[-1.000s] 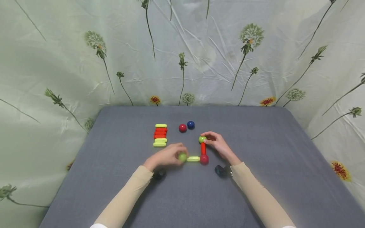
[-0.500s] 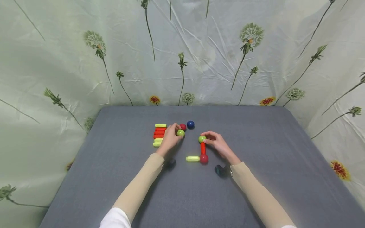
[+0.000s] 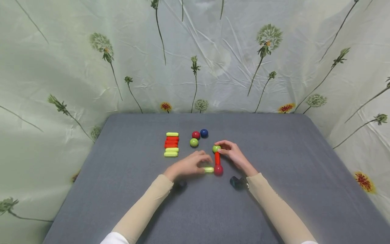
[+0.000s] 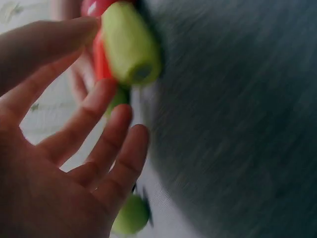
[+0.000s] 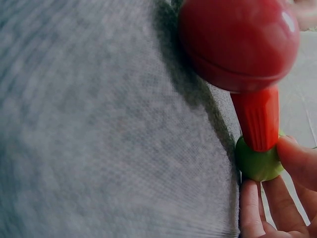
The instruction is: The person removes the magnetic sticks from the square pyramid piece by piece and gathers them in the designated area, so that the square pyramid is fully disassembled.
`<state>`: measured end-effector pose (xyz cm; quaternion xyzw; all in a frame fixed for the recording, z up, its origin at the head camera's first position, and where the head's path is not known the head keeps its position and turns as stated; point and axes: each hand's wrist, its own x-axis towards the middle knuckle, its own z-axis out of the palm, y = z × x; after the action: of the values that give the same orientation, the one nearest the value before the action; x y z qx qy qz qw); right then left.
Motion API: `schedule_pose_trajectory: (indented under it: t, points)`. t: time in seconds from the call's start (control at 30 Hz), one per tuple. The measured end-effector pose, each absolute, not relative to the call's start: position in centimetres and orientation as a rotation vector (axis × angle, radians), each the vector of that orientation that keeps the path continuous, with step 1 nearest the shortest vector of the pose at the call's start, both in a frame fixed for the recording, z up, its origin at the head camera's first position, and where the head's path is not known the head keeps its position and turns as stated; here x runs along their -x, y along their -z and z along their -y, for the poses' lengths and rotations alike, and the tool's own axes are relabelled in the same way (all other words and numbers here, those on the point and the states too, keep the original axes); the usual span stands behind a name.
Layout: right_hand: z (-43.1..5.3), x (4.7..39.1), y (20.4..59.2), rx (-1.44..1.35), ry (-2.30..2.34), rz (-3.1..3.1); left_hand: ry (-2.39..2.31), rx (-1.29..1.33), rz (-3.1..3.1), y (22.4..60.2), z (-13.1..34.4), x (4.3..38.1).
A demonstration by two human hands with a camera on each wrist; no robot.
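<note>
My right hand point(image 3: 233, 154) pinches a green ball point(image 5: 255, 163), which sits at the far end of a red rod point(image 5: 260, 119). A red ball point(image 5: 237, 39) is joined to that rod's near end. From the red ball a yellow rod point(image 4: 131, 49) runs out to the left, its free end showing a dark round spot. My left hand point(image 3: 190, 165) hovers at this free end, fingers spread and loosely bent, with nothing in its grasp. In the left wrist view the thumb overlaps the rod's side. Another green ball point(image 3: 194, 142) lies farther back.
Next to the loose green ball lie a red ball point(image 3: 196, 135) and a blue ball point(image 3: 204, 133). A row of several yellow and red rods point(image 3: 171, 145) lies to the left on the grey table point(image 3: 274, 142). A flowered curtain point(image 3: 225, 84) hangs behind.
My left hand carried a green ball from the yellow rod's end back beside the loose red ball and let it go. It has since returned to the rod. The right hand stayed put.
</note>
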<state>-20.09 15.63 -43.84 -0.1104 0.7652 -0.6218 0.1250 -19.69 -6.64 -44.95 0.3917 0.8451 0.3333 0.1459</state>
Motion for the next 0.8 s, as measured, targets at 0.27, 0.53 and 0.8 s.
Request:
schedule_pose_trajectory:
  t: [0.27, 0.53, 0.8]
  points:
    - [-16.0, 21.4, 46.5, 0.32, 1.851, -2.203, -0.728, -1.248, -2.49, 45.3, 6.2, 19.2]
    - [-16.0, 21.4, 46.6, 0.29, 1.829, -2.23, -1.025, -1.048, -2.668, 44.3, 10.7, 18.5]
    - [-16.2, 21.4, 46.7, 0.266, 1.824, -2.234, -1.045, -0.876, -2.954, 44.8, 16.4, 18.0]
